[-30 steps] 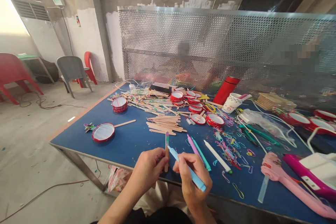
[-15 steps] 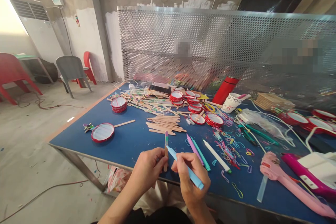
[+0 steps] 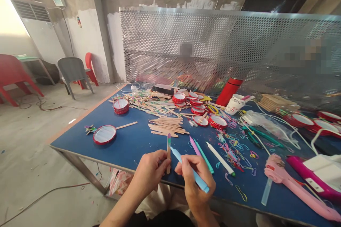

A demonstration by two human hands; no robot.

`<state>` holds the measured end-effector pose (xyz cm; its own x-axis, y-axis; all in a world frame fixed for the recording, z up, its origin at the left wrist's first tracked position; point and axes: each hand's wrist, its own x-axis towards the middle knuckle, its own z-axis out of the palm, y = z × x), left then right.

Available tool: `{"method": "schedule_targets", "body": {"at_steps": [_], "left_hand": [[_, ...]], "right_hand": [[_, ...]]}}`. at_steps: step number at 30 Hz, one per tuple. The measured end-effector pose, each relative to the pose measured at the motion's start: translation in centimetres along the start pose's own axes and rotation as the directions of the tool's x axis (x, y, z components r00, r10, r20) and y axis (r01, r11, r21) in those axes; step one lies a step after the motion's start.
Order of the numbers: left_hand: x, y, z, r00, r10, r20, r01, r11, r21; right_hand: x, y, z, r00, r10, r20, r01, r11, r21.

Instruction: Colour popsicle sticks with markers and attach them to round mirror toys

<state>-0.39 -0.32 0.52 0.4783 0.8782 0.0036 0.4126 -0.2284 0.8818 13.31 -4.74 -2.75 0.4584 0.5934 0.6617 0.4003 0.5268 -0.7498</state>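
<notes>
Upright between the fingers of my left hand [image 3: 153, 166] is a wooden craft stick [image 3: 168, 149], its top coloured purple, then green. My right hand [image 3: 198, 177] grips a light blue marker [image 3: 195, 175] like a pen, with its tip beside the stick just below the green band. Whether the tip touches the wood I cannot tell. Right of the stick lie a purple marker [image 3: 195, 145], a teal marker [image 3: 204, 156] and a white marker with a green end [image 3: 221, 158]. Beyond my hands is a pile of plain craft sticks [image 3: 167, 125].
A small red-rimmed drum on a stick [image 3: 104, 134] lies at left. Stacked red rings [image 3: 217, 121], a red flask [image 3: 229, 91] and a paper cup [image 3: 234, 104] stand farther back. Rubber bands [image 3: 230, 152], pliers [image 3: 262, 136] and a pink glue gun [image 3: 298, 188] occupy the right.
My right hand and the blue marker have shifted slightly right and down, drawing the tip a little away from the stick. My left hand stays in place with the stick.
</notes>
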Motion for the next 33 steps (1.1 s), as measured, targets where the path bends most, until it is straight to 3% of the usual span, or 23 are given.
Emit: {"method": "schedule_targets", "body": {"at_steps": [13, 33], "left_hand": [[0.06, 0.14, -0.12, 1.000, 0.003, 0.001, -0.003, 1.000, 0.012], [-0.05, 0.15, -0.10, 1.000, 0.009, -0.008, -0.009, 1.000, -0.011]], "right_hand": [[0.01, -0.11, 0.07, 0.998, 0.057, -0.022, -0.057, 0.998, -0.012], [-0.34, 0.15, -0.15, 1.000, -0.028, -0.001, 0.028, 0.999, -0.035]]}}
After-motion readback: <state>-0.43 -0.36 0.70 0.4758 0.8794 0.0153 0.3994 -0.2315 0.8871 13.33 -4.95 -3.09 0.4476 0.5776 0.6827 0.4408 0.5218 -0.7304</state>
